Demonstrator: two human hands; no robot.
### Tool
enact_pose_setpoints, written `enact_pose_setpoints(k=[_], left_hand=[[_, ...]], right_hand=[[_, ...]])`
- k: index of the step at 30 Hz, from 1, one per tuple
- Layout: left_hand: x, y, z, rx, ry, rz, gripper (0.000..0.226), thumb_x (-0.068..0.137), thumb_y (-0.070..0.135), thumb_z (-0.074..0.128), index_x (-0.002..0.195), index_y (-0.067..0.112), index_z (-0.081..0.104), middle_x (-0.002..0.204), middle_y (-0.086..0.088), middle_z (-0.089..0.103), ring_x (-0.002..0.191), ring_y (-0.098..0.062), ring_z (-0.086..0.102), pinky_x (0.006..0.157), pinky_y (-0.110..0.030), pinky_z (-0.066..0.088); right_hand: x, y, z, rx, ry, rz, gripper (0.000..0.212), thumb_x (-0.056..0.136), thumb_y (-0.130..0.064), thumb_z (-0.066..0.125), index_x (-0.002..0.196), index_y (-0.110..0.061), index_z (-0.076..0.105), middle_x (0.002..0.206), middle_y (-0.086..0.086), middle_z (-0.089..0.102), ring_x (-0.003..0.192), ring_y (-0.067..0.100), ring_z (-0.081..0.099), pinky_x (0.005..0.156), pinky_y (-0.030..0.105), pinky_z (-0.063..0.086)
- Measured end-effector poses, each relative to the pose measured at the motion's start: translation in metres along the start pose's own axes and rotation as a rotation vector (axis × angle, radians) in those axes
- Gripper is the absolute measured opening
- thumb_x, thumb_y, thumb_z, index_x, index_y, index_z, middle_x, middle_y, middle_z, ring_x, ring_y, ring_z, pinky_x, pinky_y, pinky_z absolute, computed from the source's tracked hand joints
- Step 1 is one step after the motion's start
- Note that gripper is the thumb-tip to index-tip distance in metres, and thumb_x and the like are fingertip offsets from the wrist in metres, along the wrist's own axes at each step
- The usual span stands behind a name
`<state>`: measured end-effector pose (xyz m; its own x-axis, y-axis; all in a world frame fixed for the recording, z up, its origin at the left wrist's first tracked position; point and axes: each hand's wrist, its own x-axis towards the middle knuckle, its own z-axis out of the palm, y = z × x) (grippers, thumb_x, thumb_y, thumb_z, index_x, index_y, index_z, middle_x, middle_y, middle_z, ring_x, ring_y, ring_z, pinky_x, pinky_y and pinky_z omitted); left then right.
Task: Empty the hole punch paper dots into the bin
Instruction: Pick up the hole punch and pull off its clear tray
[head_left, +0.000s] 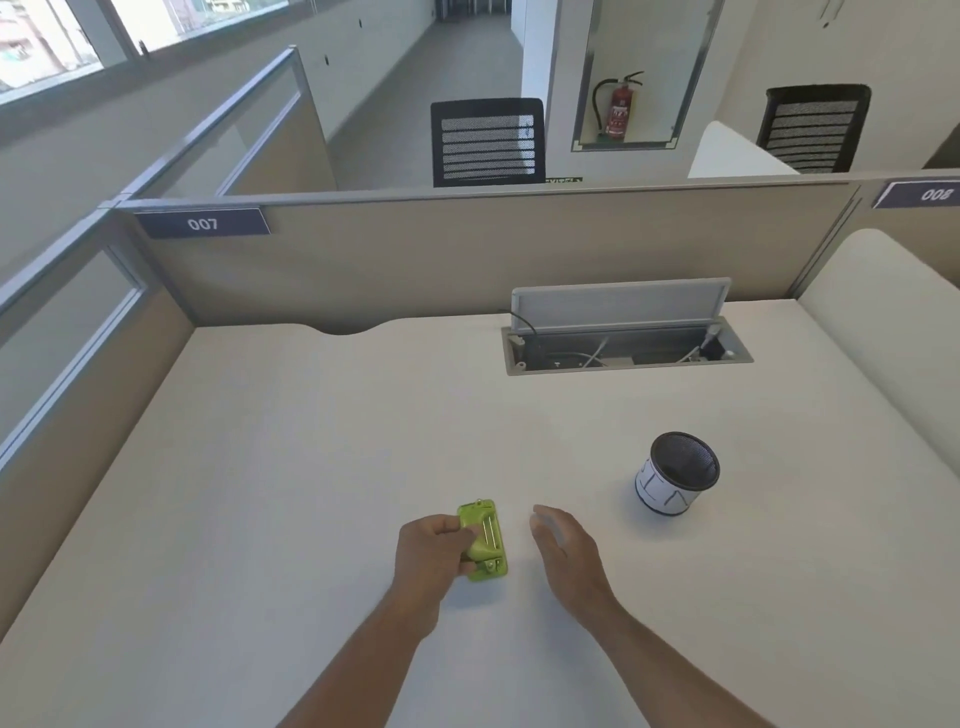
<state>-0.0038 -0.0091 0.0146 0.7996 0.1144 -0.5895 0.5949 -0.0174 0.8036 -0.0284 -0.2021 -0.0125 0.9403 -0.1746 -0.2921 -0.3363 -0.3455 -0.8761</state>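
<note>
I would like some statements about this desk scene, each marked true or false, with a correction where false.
1. The left hand holds the green hole punch. True.
2. The right hand grips the bin. False: it is open and apart from the bin.
3. The bin stands to the right of both hands. True.
4. The cable box lid is closed. False: it is raised.

A dark label (203, 223) on the partition (467, 249) reads "007". A second label (917, 194) at the right edge reads "008".
</note>
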Motion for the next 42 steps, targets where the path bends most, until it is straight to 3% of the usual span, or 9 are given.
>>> enact_pose_setpoints(k=[2, 5, 7, 12, 15, 20, 29, 37, 42], left_hand=[[-0.017, 0.007, 0.002, -0.013, -0.037, 0.029, 0.010, 0.094, 0.006, 0.078, 0.097, -0.004, 0.080, 0.084, -0.017, 0.080, 0.068, -0.021, 0.074, 0.068, -0.032, 0.063], [-0.047, 0.019, 0.006, -0.024, -0.093, 0.090, 0.008, 0.096, 0.006, 0.076, 0.095, 0.001, 0.082, 0.084, -0.018, 0.084, 0.070, -0.021, 0.075, 0.068, -0.033, 0.062], [-0.064, 0.026, 0.008, -0.013, -0.127, 0.129, 0.010, 0.097, 0.008, 0.075, 0.094, 0.005, 0.084, 0.084, -0.017, 0.085, 0.071, -0.021, 0.075, 0.070, -0.036, 0.062], [-0.095, 0.035, 0.015, 0.008, -0.167, 0.176, 0.012, 0.097, 0.010, 0.075, 0.091, 0.009, 0.086, 0.081, -0.017, 0.084, 0.066, -0.023, 0.070, 0.071, -0.039, 0.059], [-0.109, 0.036, 0.017, 0.009, -0.154, 0.188, 0.013, 0.096, 0.009, 0.076, 0.088, 0.010, 0.086, 0.076, -0.015, 0.083, 0.059, -0.022, 0.066, 0.070, -0.039, 0.059], [-0.125, 0.033, 0.019, 0.002, -0.131, 0.195, 0.012, 0.096, 0.011, 0.077, 0.088, 0.013, 0.086, 0.069, -0.011, 0.079, 0.056, -0.023, 0.059, 0.065, -0.037, 0.055], [-0.138, 0.038, 0.021, 0.045, -0.162, 0.219, 0.012, 0.097, 0.010, 0.077, 0.093, 0.015, 0.087, 0.074, -0.011, 0.084, 0.060, -0.017, 0.067, 0.060, -0.028, 0.054], [-0.138, 0.038, 0.021, 0.043, -0.193, 0.210, 0.014, 0.097, 0.009, 0.077, 0.091, 0.014, 0.088, 0.079, -0.014, 0.086, 0.067, -0.020, 0.075, 0.073, -0.036, 0.058], [-0.137, 0.040, 0.020, 0.014, -0.208, 0.196, 0.014, 0.097, 0.006, 0.076, 0.090, 0.010, 0.087, 0.079, -0.017, 0.085, 0.065, -0.019, 0.074, 0.063, -0.028, 0.057]], right_hand=[[-0.003, -0.011, -0.005, 0.186, -0.009, 0.055, 0.039, 0.104, -0.039, 0.052, 0.114, -0.007, 0.072, 0.116, 0.016, 0.075, 0.115, 0.036, 0.070, 0.092, 0.028, 0.052], [-0.013, -0.030, -0.007, 0.451, -0.113, 0.219, 0.045, 0.110, -0.045, 0.044, 0.118, -0.012, 0.073, 0.112, 0.018, 0.081, 0.103, 0.037, 0.078, 0.097, 0.051, 0.059], [-0.020, -0.038, -0.007, 0.656, -0.211, 0.327, 0.057, 0.111, -0.048, 0.038, 0.123, -0.005, 0.073, 0.115, 0.021, 0.080, 0.101, 0.039, 0.076, 0.094, 0.058, 0.059], [-0.039, -0.053, -0.011, 0.961, -0.409, 0.411, 0.075, 0.108, -0.059, 0.030, 0.141, 0.002, 0.059, 0.139, 0.038, 0.063, 0.103, 0.038, 0.067, 0.079, 0.044, 0.055], [-0.048, -0.060, -0.014, 0.985, -0.454, 0.405, 0.074, 0.108, -0.059, 0.029, 0.138, -0.002, 0.065, 0.140, 0.039, 0.063, 0.103, 0.040, 0.068, 0.081, 0.044, 0.055], [-0.063, -0.064, -0.015, 1.025, -0.463, 0.381, 0.075, 0.109, -0.056, 0.029, 0.138, 0.004, 0.062, 0.118, 0.034, 0.067, 0.074, 0.035, 0.070, 0.062, 0.037, 0.055], [-0.078, -0.071, -0.017, 1.073, -0.434, 0.384, 0.075, 0.109, -0.052, 0.030, 0.137, 0.011, 0.059, 0.098, 0.026, 0.073, 0.071, 0.034, 0.068, 0.053, 0.034, 0.050], [-0.078, -0.069, -0.020, 1.114, -0.407, 0.422, 0.075, 0.108, -0.054, 0.032, 0.137, 0.009, 0.061, 0.108, 0.028, 0.073, 0.079, 0.035, 0.074, 0.056, 0.035, 0.056], [-0.076, -0.065, -0.020, 1.118, -0.393, 0.418, 0.077, 0.106, -0.056, 0.033, 0.136, 0.008, 0.063, 0.120, 0.029, 0.070, 0.089, 0.037, 0.073, 0.066, 0.038, 0.054]])
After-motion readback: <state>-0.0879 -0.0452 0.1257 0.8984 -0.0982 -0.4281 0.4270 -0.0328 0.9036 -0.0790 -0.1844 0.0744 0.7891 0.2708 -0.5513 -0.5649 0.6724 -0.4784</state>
